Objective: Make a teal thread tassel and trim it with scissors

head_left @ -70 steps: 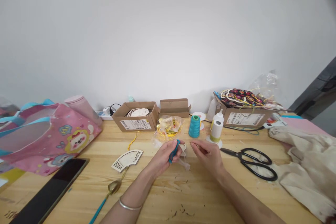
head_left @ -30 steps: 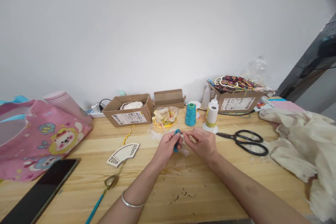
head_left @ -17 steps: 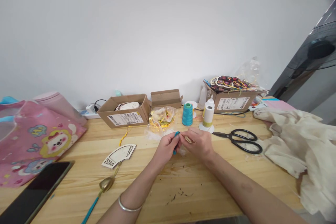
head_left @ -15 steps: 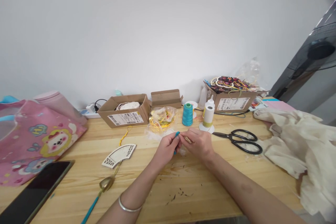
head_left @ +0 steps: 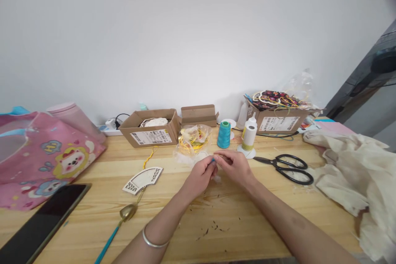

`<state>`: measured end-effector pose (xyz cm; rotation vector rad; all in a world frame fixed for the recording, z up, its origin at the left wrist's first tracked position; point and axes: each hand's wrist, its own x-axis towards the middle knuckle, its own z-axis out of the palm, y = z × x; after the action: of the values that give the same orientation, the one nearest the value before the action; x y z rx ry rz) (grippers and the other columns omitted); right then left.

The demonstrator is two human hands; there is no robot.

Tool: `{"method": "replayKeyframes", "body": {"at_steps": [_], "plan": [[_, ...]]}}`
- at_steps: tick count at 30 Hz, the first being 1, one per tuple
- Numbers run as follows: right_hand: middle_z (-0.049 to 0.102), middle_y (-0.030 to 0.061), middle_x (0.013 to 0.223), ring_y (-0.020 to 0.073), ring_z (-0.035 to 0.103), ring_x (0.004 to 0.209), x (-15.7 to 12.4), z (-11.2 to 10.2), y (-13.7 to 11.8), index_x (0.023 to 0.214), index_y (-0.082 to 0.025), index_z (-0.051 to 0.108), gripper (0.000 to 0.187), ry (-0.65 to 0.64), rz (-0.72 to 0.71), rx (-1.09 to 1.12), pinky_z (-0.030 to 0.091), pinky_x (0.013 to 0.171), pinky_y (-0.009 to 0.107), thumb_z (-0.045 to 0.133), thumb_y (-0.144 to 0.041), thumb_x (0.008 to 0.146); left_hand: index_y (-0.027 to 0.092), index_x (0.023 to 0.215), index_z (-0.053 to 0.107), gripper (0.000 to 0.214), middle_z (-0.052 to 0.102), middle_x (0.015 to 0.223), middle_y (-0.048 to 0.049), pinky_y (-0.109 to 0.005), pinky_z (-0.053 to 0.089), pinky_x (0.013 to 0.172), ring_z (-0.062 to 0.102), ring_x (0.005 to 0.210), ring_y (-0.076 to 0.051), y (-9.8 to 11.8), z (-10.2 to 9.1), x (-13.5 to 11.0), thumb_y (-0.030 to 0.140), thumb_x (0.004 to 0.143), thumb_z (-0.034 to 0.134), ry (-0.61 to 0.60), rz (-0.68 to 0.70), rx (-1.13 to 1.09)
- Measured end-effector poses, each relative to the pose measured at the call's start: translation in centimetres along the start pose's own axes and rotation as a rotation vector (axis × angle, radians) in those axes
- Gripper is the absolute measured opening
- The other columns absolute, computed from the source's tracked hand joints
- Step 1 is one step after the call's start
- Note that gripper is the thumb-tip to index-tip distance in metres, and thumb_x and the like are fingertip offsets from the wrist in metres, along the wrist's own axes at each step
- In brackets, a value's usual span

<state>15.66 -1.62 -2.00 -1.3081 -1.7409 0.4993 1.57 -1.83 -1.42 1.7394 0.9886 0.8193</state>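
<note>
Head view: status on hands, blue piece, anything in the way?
Left hand pinching blue piece, mostly hidden. Right hand up against left, grip unclear. Bag of yellow cord just beyond; scissors off right.

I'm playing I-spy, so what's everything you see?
Table: one, tan, underneath
Bag: one, pink, left
Phone: one, black, left
Fan shape: one, cream, left
Tassel: one, teal, left
Boxes: three, brown, back
Cords: several, yellow, middle
Thread cone: one, teal, middle
Spool: one, white, right of cone
Bottle: one, white, behind spool
Scissors: one, black, right
Cloth: one, cream, right
Small piece: one, blue, left fingers
Left hand: one, bare, centre
Right hand: one, bare, centre
</note>
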Motion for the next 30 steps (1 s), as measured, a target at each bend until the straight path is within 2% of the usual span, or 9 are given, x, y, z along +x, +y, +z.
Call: {"method": "replayKeyframes", "body": {"at_steps": [3,6,9,14,17,22,25,30], "plan": [[0.068,0.0049,0.075,0.0148,0.061,0.065,0.16,0.33,0.23,0.08,-0.014,0.068,0.028,-0.077,0.093,0.249,0.047,0.057,0.023,0.051,-0.036,0.075,0.017,0.068,0.044,0.025,0.04,0.055,0.005,-0.021,0.03,0.052,0.037,0.051,-0.009,-0.19,-0.01,-0.02,0.031,0.084,0.032,-0.01,-0.012,0.012],[0.069,0.0062,0.079,0.0173,0.063,0.071,0.24,0.61,0.41,0.082,-0.013,0.068,0.028,-0.075,0.133,0.396,0.05,0.063,0.026,0.057,-0.036,0.071,0.017,0.065,0.043,0.025,0.041,0.055,0.0047,-0.021,0.03,0.053,0.038,0.052,-0.009,-0.26,-0.11,-0.02,0.029,0.083,0.032,-0.002,-0.004,0.033],[0.069,0.006,0.081,0.0178,0.063,0.072,0.25,0.64,0.41,0.084,-0.014,0.068,0.028,-0.054,0.121,0.43,0.051,0.065,0.027,0.058,-0.037,0.071,0.017,0.063,0.042,0.026,0.04,0.054,0.0045,-0.021,0.03,0.053,0.038,0.052,-0.009,-0.21,-0.17,-0.04,0.029,0.083,0.032,0.016,0.008,0.036],[0.068,0.0055,0.075,0.0179,0.062,0.073,0.08,0.33,0.1,0.077,-0.015,0.068,0.034,-0.03,0.103,0.384,0.05,0.064,0.027,0.046,-0.04,0.078,0.017,0.068,0.046,0.025,0.041,0.055,0.0044,-0.022,0.031,0.054,0.038,0.052,-0.009,-0.08,-0.19,-0.08,0.031,0.084,0.032,0.047,0.019,-0.001],[0.067,0.0068,0.081,0.0166,0.061,0.07,-0.06,0.36,0.09,0.085,-0.015,0.067,0.031,-0.001,0.097,0.365,0.049,0.061,0.026,0.051,-0.039,0.075,0.017,0.066,0.046,0.026,0.041,0.055,0.0045,-0.022,0.03,0.053,0.038,0.051,-0.008,0.0,-0.26,-0.01,0.032,0.083,0.035,0.058,0.021,-0.054],[0.063,0.0056,0.068,0.0088,0.046,0.048,-0.21,0.43,0.16,0.087,-0.012,0.067,0.029,0.038,0.041,0.22,0.039,0.045,0.021,0.055,-0.034,0.073,0.016,0.062,0.045,0.027,0.041,0.051,0.005,-0.02,0.028,0.048,0.036,0.046,-0.006,0.07,-0.32,0.27,0.036,0.079,0.043,0.08,-0.093,-0.276],[0.06,0.0026,0.061,0.0066,0.037,0.045,-0.18,0.28,0.1,0.086,-0.014,0.068,0.025,0.032,0.001,0.166,0.033,0.042,0.019,0.054,-0.031,0.074,0.015,0.062,0.045,0.026,0.043,0.052,0.0046,-0.019,0.027,0.046,0.036,0.046,-0.005,-0.02,-0.35,0.32,0.037,0.077,0.048,0.096,-0.162,-0.445],[0.062,0.0017,0.062,0.0059,0.035,0.043,-0.07,0.33,0.37,0.09,-0.017,0.068,0.024,-0.035,0.034,0.213,0.031,0.041,0.018,0.053,-0.03,0.075,0.013,0.075,0.051,0.018,0.046,0.057,0.0038,-0.016,0.03,0.046,0.038,0.047,-0.004,-0.33,-0.66,0.28,0.03,0.074,0.056,0.029,-0.231,-0.82]]}}
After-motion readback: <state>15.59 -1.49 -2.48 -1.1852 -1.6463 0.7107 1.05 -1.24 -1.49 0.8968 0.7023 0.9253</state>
